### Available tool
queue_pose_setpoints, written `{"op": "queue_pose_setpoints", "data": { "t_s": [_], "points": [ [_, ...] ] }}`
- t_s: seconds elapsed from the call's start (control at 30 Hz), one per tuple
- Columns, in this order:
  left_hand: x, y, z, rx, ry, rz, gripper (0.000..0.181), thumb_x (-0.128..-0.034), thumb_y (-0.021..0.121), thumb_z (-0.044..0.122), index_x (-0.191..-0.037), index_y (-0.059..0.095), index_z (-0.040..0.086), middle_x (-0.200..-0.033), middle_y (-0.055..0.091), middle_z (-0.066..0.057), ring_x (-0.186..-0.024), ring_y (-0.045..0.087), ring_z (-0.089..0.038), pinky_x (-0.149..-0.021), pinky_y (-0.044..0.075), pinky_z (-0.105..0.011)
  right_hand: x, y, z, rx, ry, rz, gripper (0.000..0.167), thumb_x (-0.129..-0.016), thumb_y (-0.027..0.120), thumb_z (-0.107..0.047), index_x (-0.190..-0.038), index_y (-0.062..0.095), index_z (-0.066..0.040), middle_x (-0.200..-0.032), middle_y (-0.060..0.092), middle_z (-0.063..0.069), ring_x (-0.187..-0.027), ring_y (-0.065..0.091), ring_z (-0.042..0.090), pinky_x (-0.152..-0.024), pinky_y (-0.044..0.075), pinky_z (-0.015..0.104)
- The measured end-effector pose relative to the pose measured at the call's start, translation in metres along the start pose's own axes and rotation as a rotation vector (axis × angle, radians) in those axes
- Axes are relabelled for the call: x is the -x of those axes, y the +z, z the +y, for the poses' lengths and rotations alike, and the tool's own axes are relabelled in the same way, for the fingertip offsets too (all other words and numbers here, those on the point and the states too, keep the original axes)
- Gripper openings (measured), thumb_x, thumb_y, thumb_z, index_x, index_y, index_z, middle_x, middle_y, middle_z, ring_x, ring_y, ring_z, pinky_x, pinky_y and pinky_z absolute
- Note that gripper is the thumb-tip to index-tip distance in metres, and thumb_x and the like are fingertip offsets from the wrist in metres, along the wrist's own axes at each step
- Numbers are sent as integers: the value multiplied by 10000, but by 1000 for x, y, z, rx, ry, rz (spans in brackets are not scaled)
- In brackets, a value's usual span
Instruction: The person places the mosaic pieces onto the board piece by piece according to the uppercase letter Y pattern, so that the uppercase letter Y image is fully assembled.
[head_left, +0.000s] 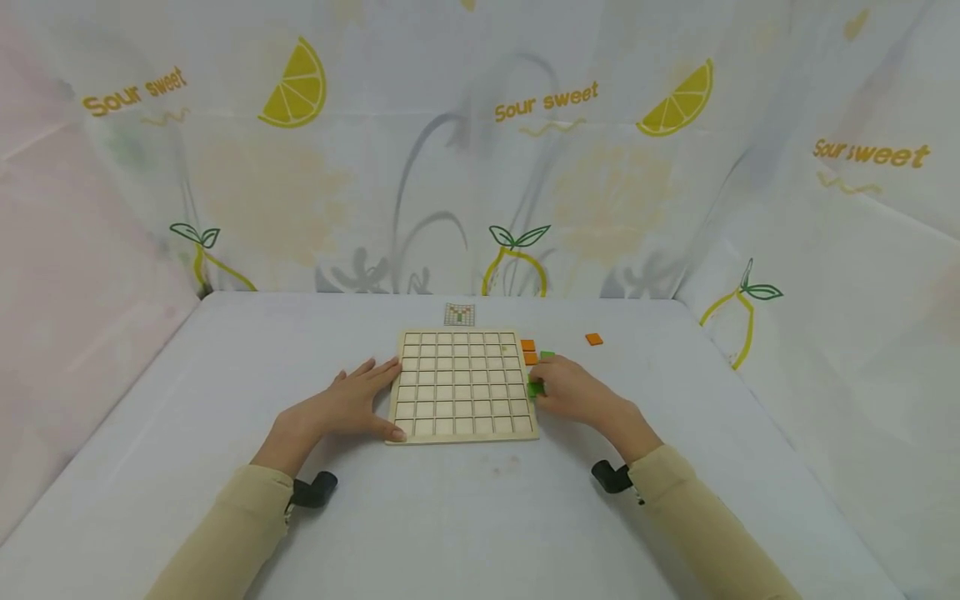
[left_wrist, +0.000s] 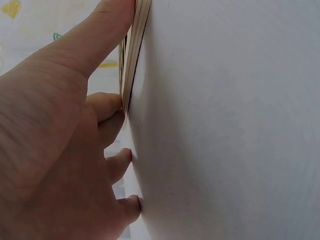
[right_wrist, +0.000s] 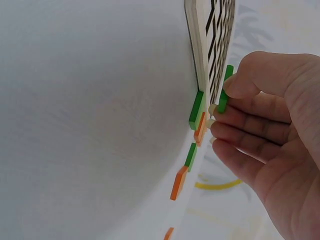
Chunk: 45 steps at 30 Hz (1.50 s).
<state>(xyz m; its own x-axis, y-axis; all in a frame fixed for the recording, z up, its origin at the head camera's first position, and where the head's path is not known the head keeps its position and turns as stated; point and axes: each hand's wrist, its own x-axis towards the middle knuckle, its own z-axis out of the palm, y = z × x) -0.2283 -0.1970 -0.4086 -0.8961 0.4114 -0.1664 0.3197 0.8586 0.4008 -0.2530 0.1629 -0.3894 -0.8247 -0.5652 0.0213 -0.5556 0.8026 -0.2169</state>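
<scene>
Your right hand point(head_left: 572, 390) pinches a green tile point(right_wrist: 223, 103); with your spread left hand point(head_left: 345, 407), steady the board point(head_left: 462, 392) beside that pinch.

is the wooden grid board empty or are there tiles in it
Empty: in the head view, the grid board shows bare wood in its squares. Orange tiles lie beside it; the right hand pinches a green tile.

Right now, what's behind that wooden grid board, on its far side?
Just beyond the wooden grid board, a small card with a coloured pattern lies on the white table; farther back hangs a patterned cloth. Anything under the card or board is hidden.
</scene>
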Motion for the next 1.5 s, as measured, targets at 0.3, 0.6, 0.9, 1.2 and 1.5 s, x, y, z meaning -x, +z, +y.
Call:
{"op": "queue_pose_setpoints", "data": {
  "t_s": [0.3,0.6,0.9,1.2,1.5],
  "points": [
    [0,-2,0,-5,-4,-5,1178,-708,804,615,-1581,234,65,-1661,213,-132,-1517,122,-481,-1146,97,-753,-4,-1,-8,-41,-6,-10,139,-809,643,7,-913,691,-72,-874,606,-14,-804,469,142,-722,412,277],
    [-1,0,-2,-9,-4,3,1187,-703,801,624,-1582,229,69,-1662,213,-125,-1518,127,-477,-1149,97,-750,-8,2,-16,-41,19,-15,180,-839,650,-20,-999,713,-72,-964,659,-2,-863,516,139,-770,471,291],
    [0,2,0,-9,-24,4,1201,-691,811,627,-1583,229,72,-1665,204,-117,-1518,132,-474,-1099,91,-807,-12,3,-26,-33,-50,2,180,-837,659,-15,-1007,704,-54,-996,641,22,-876,523,137,-773,478,284],
    [0,5,1,-8,-32,12,1207,-687,806,640,-1580,234,66,-1664,200,-129,-1515,135,-480,-1100,84,-807,-17,6,-36,-26,-38,-11,179,-863,652,-48,-1031,704,-81,-984,634,-7,-874,516,124,-779,477,280],
    [-1,6,1,-10,-43,10,1206,-691,791,659,-1586,224,83,-1671,184,-114,-1521,130,-467,-1108,74,-800,-23,10,-42,-25,-42,-29,186,-880,656,-84,-1060,704,-80,-992,632,-17,-856,504,115,-750,463,250]
  ]
}}
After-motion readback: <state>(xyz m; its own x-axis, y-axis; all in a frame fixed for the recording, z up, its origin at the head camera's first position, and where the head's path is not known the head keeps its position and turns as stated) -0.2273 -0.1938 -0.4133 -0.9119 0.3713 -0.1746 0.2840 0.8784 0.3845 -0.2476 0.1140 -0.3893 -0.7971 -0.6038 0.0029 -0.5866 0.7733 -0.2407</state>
